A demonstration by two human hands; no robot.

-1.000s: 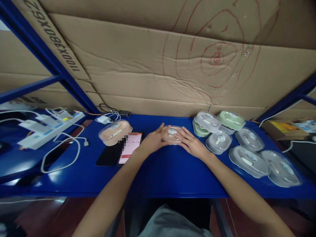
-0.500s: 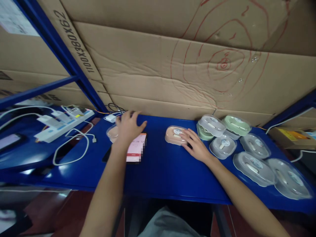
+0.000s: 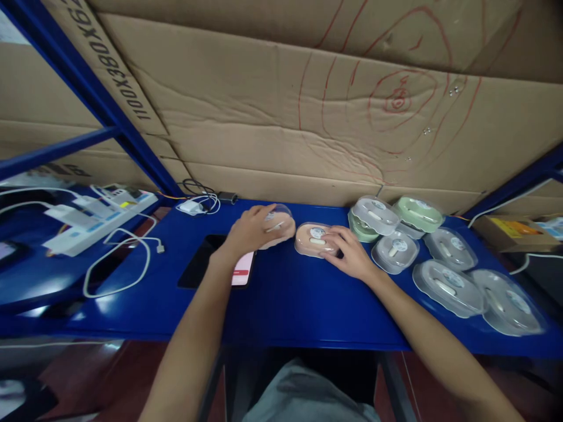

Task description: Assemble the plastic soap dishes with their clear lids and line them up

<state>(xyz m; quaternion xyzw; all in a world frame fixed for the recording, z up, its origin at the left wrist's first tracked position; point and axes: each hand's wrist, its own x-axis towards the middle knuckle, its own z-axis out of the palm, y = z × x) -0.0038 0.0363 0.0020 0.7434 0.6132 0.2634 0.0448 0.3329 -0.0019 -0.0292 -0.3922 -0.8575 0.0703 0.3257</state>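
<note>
My left hand (image 3: 247, 231) is closed around a peach oval lidded box (image 3: 278, 225) and holds it tilted just above the blue shelf (image 3: 299, 305). Right beside it, a second peach lidded box (image 3: 313, 239) rests on the shelf. My right hand (image 3: 349, 255) grips that second box at its right end, fingers curled on its edge. A phone with a red and white screen (image 3: 244, 275) lies under my left wrist, next to a dark phone (image 3: 200, 269).
Several clear and green lidded boxes (image 3: 396, 252) are grouped at the right. A white power strip (image 3: 94, 217) with chargers and a looped white cable (image 3: 116, 266) lie at the left. Cardboard sheets (image 3: 308, 105) form the back wall. Blue rack posts (image 3: 92, 94) stand on both sides.
My left hand reached left to the peach box near the phones, took hold of it and carried it right, next to the box under my right hand. My right hand stayed there.
</note>
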